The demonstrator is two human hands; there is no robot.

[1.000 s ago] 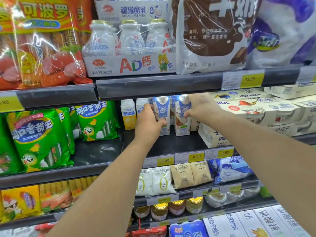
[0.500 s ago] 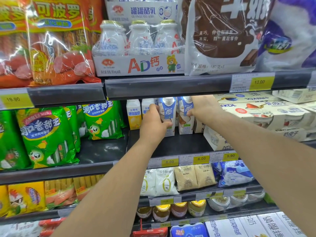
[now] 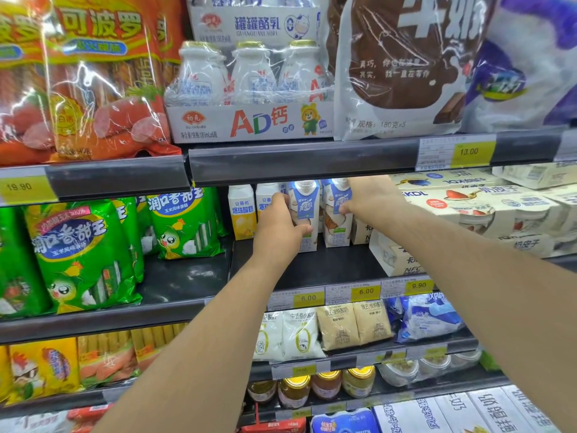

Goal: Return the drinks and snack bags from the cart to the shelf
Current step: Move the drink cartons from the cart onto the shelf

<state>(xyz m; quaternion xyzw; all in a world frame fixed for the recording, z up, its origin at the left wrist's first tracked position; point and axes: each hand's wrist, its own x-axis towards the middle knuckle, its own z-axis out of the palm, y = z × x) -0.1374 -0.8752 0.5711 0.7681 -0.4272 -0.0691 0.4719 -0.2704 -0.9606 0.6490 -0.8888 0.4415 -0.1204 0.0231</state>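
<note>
Two blue-and-white drink cartons stand upright on the dark middle shelf [image 3: 327,267], under the rail of the shelf above. My left hand [image 3: 279,228] wraps around the left carton [image 3: 305,214], thumb across its front. My right hand [image 3: 370,198] grips the right carton [image 3: 336,214] from its right side. Both cartons rest on the shelf floor, close together. Two yellow-and-white cartons [image 3: 242,212] stand just to their left. The cart is out of view.
Green sausage bags [image 3: 78,254] fill the shelf to the left. White yogurt multipacks [image 3: 474,210] are stacked to the right. Above sit bottle packs [image 3: 249,89] and large snack bags [image 3: 396,67]. Pouches and jars line the lower shelves.
The view has shifted slightly. Both hands stay on the two cartons at the shelf; my left thumb now lies further across the left carton's front.
</note>
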